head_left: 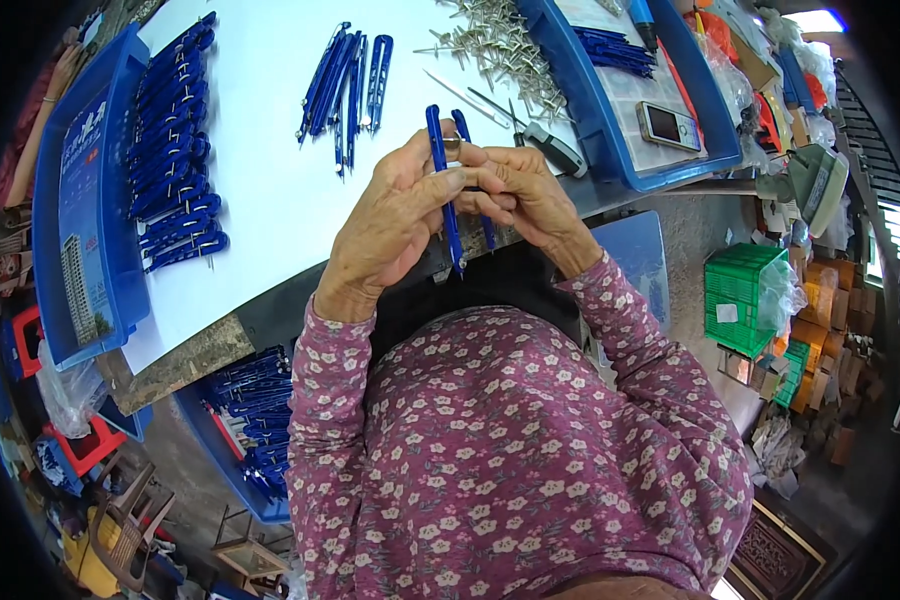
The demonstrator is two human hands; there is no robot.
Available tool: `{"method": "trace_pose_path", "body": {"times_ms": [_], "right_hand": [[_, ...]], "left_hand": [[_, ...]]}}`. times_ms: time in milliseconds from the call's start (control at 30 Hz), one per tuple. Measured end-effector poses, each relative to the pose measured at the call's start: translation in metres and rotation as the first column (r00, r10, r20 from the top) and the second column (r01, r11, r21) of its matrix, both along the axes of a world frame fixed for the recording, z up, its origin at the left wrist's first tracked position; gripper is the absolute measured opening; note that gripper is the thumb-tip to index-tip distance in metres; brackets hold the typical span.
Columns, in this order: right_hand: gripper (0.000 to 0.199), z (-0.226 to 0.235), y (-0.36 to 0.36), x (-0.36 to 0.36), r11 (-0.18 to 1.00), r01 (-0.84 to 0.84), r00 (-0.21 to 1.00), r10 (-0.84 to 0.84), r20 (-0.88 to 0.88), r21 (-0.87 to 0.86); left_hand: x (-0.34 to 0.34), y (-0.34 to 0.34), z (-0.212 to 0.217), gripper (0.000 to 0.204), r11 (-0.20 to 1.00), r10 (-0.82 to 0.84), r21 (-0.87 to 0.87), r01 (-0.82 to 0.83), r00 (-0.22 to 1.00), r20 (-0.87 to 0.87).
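Both of my hands are raised together near the table's front edge. Pinched upright in my left hand (385,215) is a slim blue plastic piece (435,135), long and narrow with a metal bit at its lower end. My right hand (530,190) grips a second slim blue piece (460,123), partly hidden behind the fingers. A small shiny metal part (452,148) shows between the two pieces. Beyond my hands lie a loose group of blue pieces (342,85), a white pointed tool (465,97) and a screwdriver with a dark handle (555,150).
Rows of blue pieces (175,140) line the left, beside a blue tray (128,300). Silver metal pins (500,50) are heaped at the far side. A right-hand blue tray (625,178) holds a phone (668,126). Below the table sits another filled blue bin (235,475).
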State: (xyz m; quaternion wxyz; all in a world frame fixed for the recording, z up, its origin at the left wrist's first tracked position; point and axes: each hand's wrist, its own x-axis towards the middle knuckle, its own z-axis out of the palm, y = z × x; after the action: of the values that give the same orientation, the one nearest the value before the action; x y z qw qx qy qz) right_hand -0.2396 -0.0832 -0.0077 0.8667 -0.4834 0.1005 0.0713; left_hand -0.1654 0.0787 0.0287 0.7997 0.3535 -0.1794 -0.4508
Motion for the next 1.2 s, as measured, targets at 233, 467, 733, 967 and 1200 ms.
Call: {"method": "trace_pose_path", "body": {"times_ms": [233,467,733,967,1200], "right_hand": [[0.026,0.016,0.007,-0.002,0.994,0.07,0.997,-0.073,-0.034,-0.086],[0.023,0.032,0.005,-0.007,0.938,0.059,0.997,-0.038,0.066,-0.343],[0.038,0.071,0.013,-0.013,0.954,0.12,0.987,-0.085,0.135,-0.274],[0.044,0.089,-0.01,0.005,0.989,0.062,0.978,-0.033,0.208,-0.133],[0.04,0.071,-0.01,0.002,0.987,-0.146,0.986,0.15,0.075,-0.065]], "left_hand": [[0.003,0.005,-0.003,0.046,0.999,0.026,-0.018,-0.027,0.998,-0.048],[0.003,-0.001,0.003,0.034,0.997,0.072,0.028,-0.07,0.994,-0.079],[-0.003,-0.004,0.008,0.009,0.921,0.311,0.125,-0.37,0.888,0.338],[-0.007,0.006,0.021,0.011,0.972,0.074,0.171,-0.16,0.901,0.427],[-0.003,0.01,0.014,0.015,0.97,0.056,-0.24,-0.033,0.994,0.091]]}}
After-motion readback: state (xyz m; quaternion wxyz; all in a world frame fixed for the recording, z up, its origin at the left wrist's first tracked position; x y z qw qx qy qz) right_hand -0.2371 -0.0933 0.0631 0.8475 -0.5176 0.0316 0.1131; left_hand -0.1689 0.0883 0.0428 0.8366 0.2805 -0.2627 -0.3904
